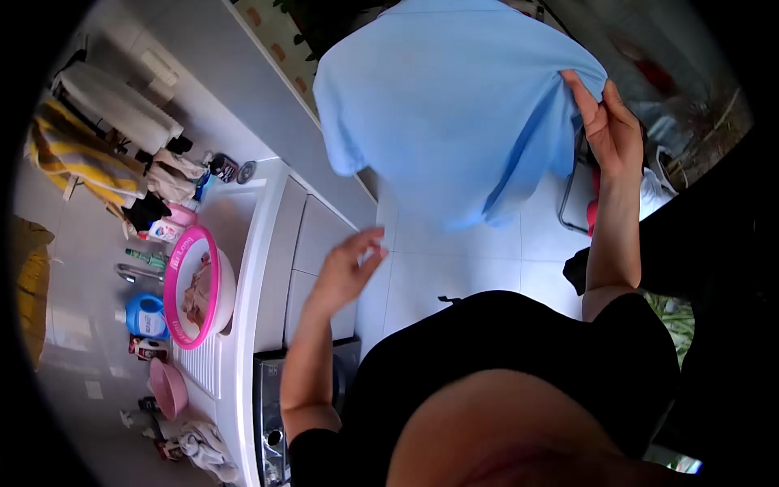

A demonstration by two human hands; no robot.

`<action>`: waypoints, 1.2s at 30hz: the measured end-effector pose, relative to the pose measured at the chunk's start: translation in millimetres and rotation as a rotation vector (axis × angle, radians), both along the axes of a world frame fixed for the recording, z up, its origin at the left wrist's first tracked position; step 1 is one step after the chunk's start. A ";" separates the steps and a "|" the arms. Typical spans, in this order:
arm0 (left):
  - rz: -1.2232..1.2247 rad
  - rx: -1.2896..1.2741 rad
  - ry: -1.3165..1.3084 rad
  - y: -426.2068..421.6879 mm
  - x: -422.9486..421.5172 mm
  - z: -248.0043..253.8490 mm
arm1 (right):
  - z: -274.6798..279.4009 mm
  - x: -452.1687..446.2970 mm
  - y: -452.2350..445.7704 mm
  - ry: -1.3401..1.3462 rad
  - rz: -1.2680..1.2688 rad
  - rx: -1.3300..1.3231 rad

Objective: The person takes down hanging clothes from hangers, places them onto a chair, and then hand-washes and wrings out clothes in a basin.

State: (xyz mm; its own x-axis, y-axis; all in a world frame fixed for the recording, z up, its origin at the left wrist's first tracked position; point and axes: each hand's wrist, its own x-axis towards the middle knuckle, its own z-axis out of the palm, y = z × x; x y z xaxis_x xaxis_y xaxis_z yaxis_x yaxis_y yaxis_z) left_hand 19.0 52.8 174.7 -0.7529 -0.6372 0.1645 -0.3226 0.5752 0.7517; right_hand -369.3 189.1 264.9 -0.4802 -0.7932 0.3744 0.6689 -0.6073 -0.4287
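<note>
A light blue shirt [454, 105] hangs spread out in front of me at the top of the head view. My right hand [613, 134] grips its right side, with the cloth pinched between thumb and fingers. Below the shirt's left side, my left hand [349, 272] is in the air, apart from the cloth. Its fingers are loosely bent, with a gap to the thumb and nothing visible between them. The top of the shirt is cut off by the frame's upper edge, so what holds it there is hidden.
To the left, a pink-rimmed basin [215, 284] with cloth inside stands on a white sink counter [251, 268]. Nearby are a blue detergent bottle [146, 316], a faucet [134, 270], a pink bowl [168, 388] and hanging towels [85, 158]. A black-framed appliance [272, 406] stands below.
</note>
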 end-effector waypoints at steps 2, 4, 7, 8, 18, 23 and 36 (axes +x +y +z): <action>-0.094 -0.063 0.081 -26.0 -24.0 33.5 | -7.1 5.0 0.1 0.016 -0.062 0.010; -0.154 -0.005 0.152 -47.6 -53.2 72.2 | -11.4 16.7 -1.1 0.048 -0.139 0.040; -0.237 0.195 0.260 -70.4 -107.5 117.1 | -22.9 47.3 -10.2 0.183 -0.284 0.077; -0.261 0.178 0.256 -76.4 -125.1 123.0 | -40.1 51.6 -19.1 0.273 -0.331 0.021; -0.364 0.705 0.161 -111.3 -259.4 92.1 | -124.1 171.4 -80.0 1.078 -1.005 0.454; -0.525 0.551 0.072 -151.6 -314.0 70.4 | -131.0 101.7 -68.4 0.888 -0.223 0.575; -0.414 -0.080 -0.018 -142.4 -468.6 118.7 | -155.9 -145.2 -108.9 0.535 -0.850 0.772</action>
